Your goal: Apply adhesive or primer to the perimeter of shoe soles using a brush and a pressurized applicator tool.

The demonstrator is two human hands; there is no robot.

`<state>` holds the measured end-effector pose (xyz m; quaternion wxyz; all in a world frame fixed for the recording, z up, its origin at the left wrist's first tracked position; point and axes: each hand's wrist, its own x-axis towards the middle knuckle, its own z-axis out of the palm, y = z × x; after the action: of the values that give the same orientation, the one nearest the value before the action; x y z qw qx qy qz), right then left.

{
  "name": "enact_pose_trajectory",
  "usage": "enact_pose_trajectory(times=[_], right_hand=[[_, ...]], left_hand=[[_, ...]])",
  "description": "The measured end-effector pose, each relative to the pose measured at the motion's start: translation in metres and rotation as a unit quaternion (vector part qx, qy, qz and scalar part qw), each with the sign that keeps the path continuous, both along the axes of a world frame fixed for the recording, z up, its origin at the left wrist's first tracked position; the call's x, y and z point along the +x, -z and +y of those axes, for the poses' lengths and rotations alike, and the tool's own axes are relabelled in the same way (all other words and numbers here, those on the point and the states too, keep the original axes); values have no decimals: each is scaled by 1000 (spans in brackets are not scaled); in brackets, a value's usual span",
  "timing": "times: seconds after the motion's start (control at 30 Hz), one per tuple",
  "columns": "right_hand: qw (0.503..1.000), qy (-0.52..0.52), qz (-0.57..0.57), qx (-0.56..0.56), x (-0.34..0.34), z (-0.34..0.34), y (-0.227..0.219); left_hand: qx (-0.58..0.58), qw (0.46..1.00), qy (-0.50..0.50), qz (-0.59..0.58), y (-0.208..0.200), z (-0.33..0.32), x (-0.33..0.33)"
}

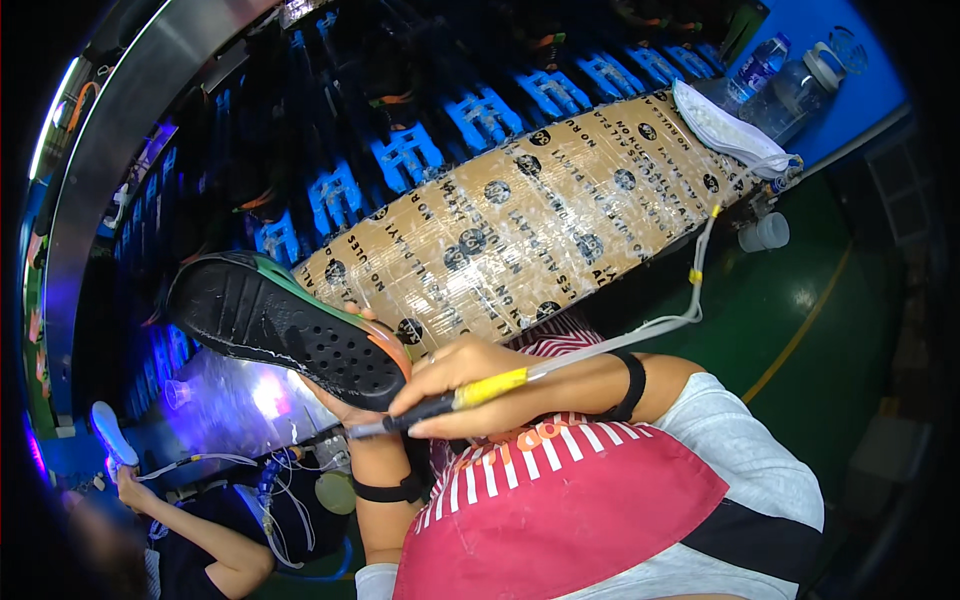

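My left hand (342,404) holds up a black shoe sole (285,330) from beneath, with fingertips showing at its far edge and the thumb side by the near one. The sole's face up to me has a grid of small holes toward its near end and broad grooves toward the far one. Its rim runs green and orange. In my right hand (462,385) is a glue brush (432,411) with a dark handle, yellow tape and a clear tube leading off to the right. The bristles, pointing left, lie just below the sole's near end. Whether they touch it I cannot tell.
A tape-covered cardboard surface (520,215) lies ahead, beside a line with several blue racks (405,157). A white shoe-shaped piece (725,132), bottles (800,85) and a cup (765,232) are at right. At lower left, a co-worker's hand (130,487) holds another sole (112,432).
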<state>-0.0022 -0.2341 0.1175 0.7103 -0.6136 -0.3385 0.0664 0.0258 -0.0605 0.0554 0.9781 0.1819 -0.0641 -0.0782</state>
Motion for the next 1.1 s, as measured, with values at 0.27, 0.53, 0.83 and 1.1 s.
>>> enact_pose_trajectory(times=[0.27, 0.53, 0.83, 1.1], right_hand=[[995, 13, -56, -79, 2, -5, 4], [990, 0, -48, -133, -1, -16, 5], [989, 14, -86, -115, -3, -21, 12], [986, 67, -96, -117, -2, -20, 25]], left_hand=[[84, 996, 19, 29, -10, 16, 1], [148, 986, 55, 45, -16, 28, 9], [184, 979, 88, 32, -8, 44, 19], [227, 965, 124, 33, -24, 38, 31]])
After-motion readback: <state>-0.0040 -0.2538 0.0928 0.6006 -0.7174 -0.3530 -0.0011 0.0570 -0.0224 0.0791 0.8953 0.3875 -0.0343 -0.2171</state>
